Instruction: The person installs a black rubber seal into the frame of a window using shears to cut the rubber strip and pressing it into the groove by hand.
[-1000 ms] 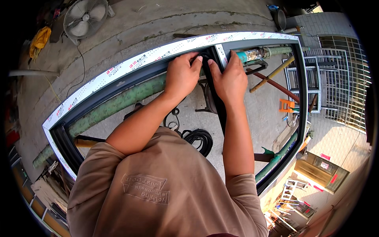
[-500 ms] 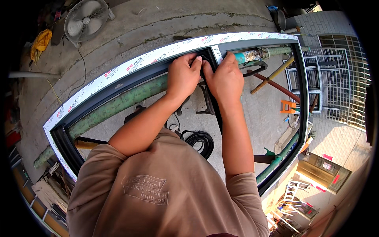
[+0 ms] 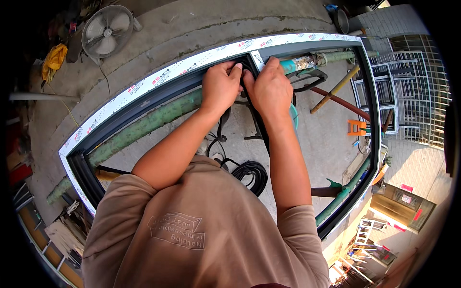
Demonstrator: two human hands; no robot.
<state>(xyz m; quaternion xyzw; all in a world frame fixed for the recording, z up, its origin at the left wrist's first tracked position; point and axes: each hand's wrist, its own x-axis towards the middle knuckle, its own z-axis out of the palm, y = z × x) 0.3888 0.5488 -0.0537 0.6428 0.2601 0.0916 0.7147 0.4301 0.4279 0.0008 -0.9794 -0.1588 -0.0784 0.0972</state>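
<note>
Left hand (image 3: 222, 87) with bent fingers, upper centre, right hand (image 3: 270, 91) just beside, straddling dark crossbar (image 3: 259, 126), whether either grips I cannot tell, white-faced frame (image 3: 162, 75) across the middle, black coil (image 3: 260, 178) at lower centre

Bare hands (image 3: 221, 90), two; large dark metal frame with white-film face (image 3: 163, 75) under the hands, one; dark crossbar (image 3: 257, 60) within it, one; round grey cage fan (image 3: 107, 32), one; coiled black cable (image 3: 260, 180), one; orange plastic stool (image 3: 353, 123), one.
</note>
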